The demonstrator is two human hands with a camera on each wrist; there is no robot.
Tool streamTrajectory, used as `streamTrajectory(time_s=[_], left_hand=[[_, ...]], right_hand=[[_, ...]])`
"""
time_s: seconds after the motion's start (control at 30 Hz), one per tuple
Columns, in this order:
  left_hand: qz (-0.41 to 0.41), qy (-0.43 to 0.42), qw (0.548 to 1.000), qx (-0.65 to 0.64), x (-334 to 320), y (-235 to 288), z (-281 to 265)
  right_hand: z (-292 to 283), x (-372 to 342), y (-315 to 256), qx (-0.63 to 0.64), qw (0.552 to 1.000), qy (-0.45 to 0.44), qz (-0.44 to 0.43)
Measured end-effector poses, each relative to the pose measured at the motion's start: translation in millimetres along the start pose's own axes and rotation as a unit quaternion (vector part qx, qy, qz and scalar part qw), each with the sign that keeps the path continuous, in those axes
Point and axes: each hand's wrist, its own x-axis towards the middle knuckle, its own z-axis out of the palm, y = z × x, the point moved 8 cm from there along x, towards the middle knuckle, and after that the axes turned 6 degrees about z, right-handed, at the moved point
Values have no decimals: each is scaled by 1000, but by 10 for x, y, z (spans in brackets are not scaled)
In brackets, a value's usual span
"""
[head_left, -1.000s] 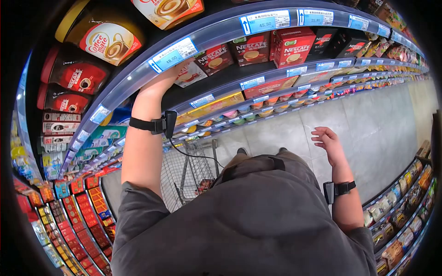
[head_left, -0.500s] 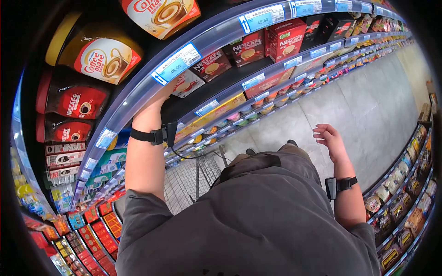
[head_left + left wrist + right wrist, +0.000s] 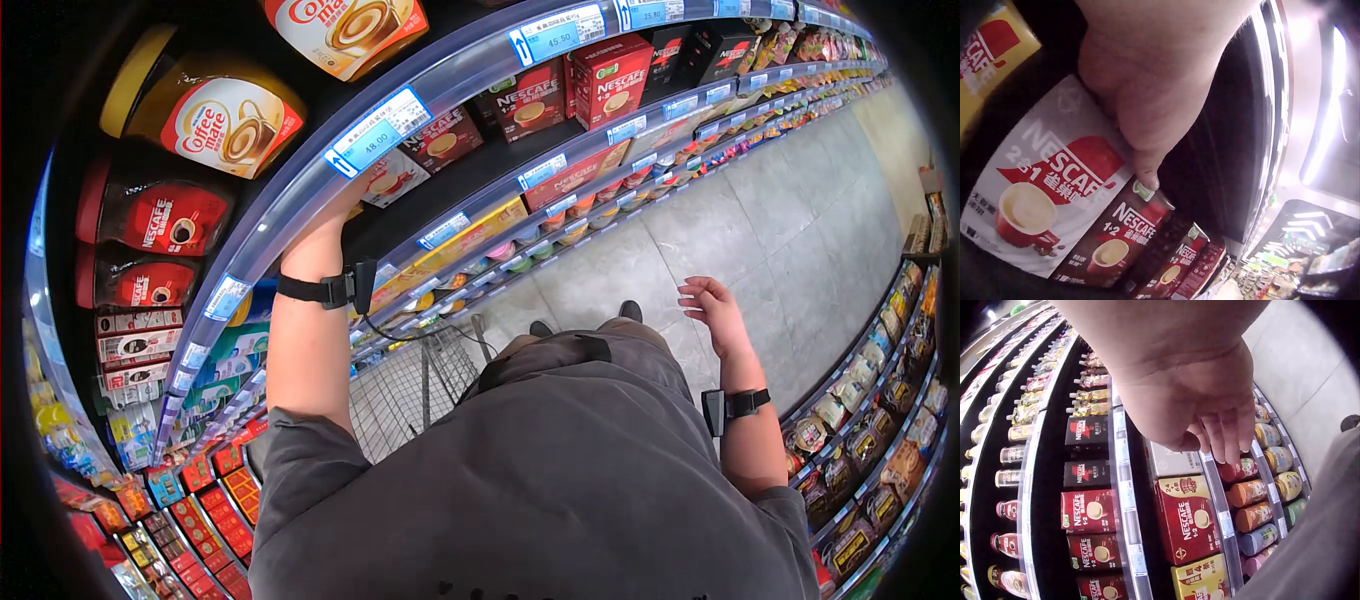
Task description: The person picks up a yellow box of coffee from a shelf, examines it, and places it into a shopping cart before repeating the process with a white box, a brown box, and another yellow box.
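My left hand (image 3: 1147,94) reaches into the shelf at the white-grey Nescafe box (image 3: 1054,181), its thumb by the top of a dark brown Nescafe box (image 3: 1122,240). The other fingers are hidden behind the hand and the box, so a grip cannot be made out. From the head view, the shelf edge covers most of that hand, with the white box (image 3: 392,180) just beside it. My right hand (image 3: 712,312) hangs over the floor, fingers loosely bent and holding nothing; the right wrist view shows the same hand (image 3: 1191,406) in front of the shelves.
A blue shelf edge with price labels (image 3: 375,145) curves above the left forearm. Large Coffee Mate jars (image 3: 225,125) stand at the upper left. A wire cart (image 3: 410,390) is beside the body, and another shelf of packages (image 3: 865,440) stands at the right.
The view has shifted slightly. My left hand stays inside the shelf, the white box showing a little less beside it than a second ago. My right hand hangs much as before.
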Motion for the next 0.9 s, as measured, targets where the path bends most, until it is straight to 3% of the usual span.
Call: streamTrajectory(time_s=[0.2, 0.3, 0.6, 0.7, 0.9], left_hand=[[51, 13, 999, 13, 137, -42, 222], [8, 11, 1000, -14, 189, 62, 244], [17, 5, 999, 47, 334, 467, 169], [-7, -12, 1000, 20, 354, 423, 173], [27, 5, 998, 53, 358, 342, 197]], right_hand=[[-186, 17, -68, -6, 1000, -2, -8], [-312, -2, -117, -6, 1000, -1, -8], [-689, 71, -67, 1, 1000, 5, -2], [-773, 89, -65, 3, 1000, 5, 2], [-942, 191, -136, 3, 1000, -9, -3]])
